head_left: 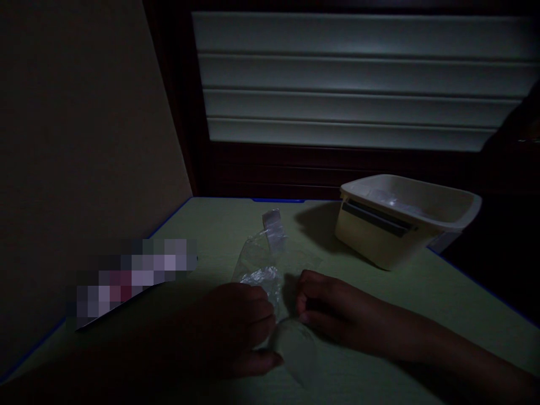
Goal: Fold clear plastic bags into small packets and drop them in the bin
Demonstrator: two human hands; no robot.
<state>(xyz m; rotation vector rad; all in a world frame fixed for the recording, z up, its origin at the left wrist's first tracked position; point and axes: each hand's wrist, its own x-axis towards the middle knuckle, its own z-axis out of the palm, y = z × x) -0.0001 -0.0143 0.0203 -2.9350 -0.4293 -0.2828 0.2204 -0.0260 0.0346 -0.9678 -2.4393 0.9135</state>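
A clear, crinkled plastic bag lies on the table in front of me, with a whitish strip at its far end. My left hand is closed over the near left part of the bag, its fingers curled and the thumb pointing right. To the right, my right hand is curled, with thumb and forefinger pinched at the bag's near edge. Between and below the two hands, a see-through part of the plastic spreads toward me. Dim light hides the exact grip of the fingers.
A cream plastic bin with a dark slot stands at the back right, with clear plastic inside. On the left lies a flat, blurred-out item. The pale green table has a blue edge; a wall and a slatted panel rise behind.
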